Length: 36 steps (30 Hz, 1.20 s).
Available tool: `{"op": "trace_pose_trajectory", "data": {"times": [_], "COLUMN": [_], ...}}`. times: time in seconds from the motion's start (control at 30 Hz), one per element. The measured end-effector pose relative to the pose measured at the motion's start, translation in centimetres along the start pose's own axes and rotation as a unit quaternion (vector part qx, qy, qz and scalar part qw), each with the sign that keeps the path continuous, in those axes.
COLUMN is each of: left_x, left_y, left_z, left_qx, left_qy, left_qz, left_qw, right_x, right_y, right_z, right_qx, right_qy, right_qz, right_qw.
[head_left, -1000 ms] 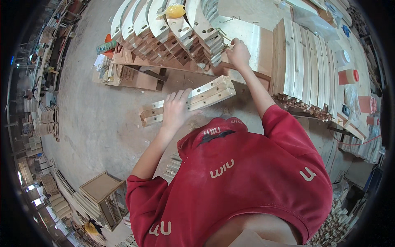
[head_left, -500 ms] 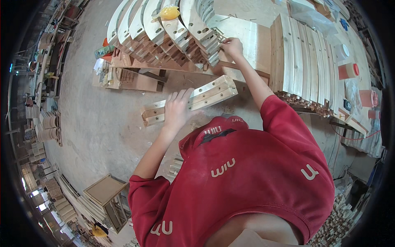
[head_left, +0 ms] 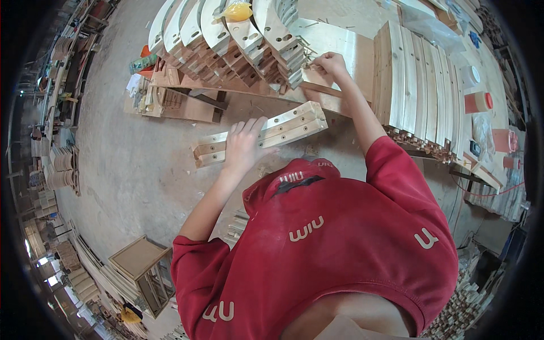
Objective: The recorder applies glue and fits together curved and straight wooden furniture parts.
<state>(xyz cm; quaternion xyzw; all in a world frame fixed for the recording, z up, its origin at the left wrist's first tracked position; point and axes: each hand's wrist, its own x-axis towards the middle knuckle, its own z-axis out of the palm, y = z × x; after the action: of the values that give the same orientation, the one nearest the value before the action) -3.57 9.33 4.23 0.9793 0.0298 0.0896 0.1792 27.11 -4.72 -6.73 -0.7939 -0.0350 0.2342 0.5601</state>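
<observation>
My left hand point(head_left: 243, 146) lies over a short bundle of pale, slightly curved wooden pieces point(head_left: 292, 126) with rows of drilled holes. Its fingers bend across the far side, and the thumb points right along the near side. At the bench, my right hand point(head_left: 330, 64) is closed in a pinch; whatever is between the fingertips is too small to make out. Just left of it lies a small heap of thin pins or screws point(head_left: 307, 52), beside a stack of curved wooden parts point(head_left: 249, 37) with holes in their ends.
A yellow plastic bag point(head_left: 237, 12) sits on the curved stack. Long straight boards point(head_left: 411, 79) stand stacked on the right, with red containers point(head_left: 479, 102) beyond. A wooden frame point(head_left: 141, 258) stands on the floor at lower left.
My right hand has drawn back slightly right from the small heap, its fingers pinched. My left hand stays on the wooden pieces, which are nearly where they were.
</observation>
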Motion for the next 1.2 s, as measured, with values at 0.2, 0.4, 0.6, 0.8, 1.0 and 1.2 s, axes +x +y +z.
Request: {"op": "trace_pose_trajectory", "data": {"times": [0.2,0.4,0.6,0.8,1.0,1.2], "left_x": [0.1,0.4,1.1,0.8,0.6,0.4], "left_y": [0.0,-0.4,0.4,0.2,-0.1,0.0], "left_z": [-0.1,-0.3,-0.3,-0.2,-0.7,-0.9], "left_qx": [-0.002,-0.003,-0.010,-0.024,-0.037,-0.046], "left_qy": [0.008,-0.004,-0.035,-0.033,-0.023,-0.030], "left_qz": [0.003,0.001,-0.012,-0.010,-0.003,-0.012], "left_qw": [1.000,1.000,0.999,0.999,0.999,0.998], "right_x": [-4.2,-15.9,-20.4,-21.0,-21.0,-21.4], "right_y": [-3.1,-10.5,-9.1,-8.0,-7.7,-8.0], "right_z": [-3.2,-4.5,1.6,4.4,5.0,5.2], "right_qx": [-0.022,-0.008,-0.055,-0.092,-0.073,-0.099], "right_qy": [0.046,-0.113,-0.233,-0.251,-0.256,-0.255], "right_qz": [-0.057,-0.160,-0.214,-0.221,-0.237,-0.243], "right_qw": [0.997,0.981,0.947,0.938,0.934,0.931]}}
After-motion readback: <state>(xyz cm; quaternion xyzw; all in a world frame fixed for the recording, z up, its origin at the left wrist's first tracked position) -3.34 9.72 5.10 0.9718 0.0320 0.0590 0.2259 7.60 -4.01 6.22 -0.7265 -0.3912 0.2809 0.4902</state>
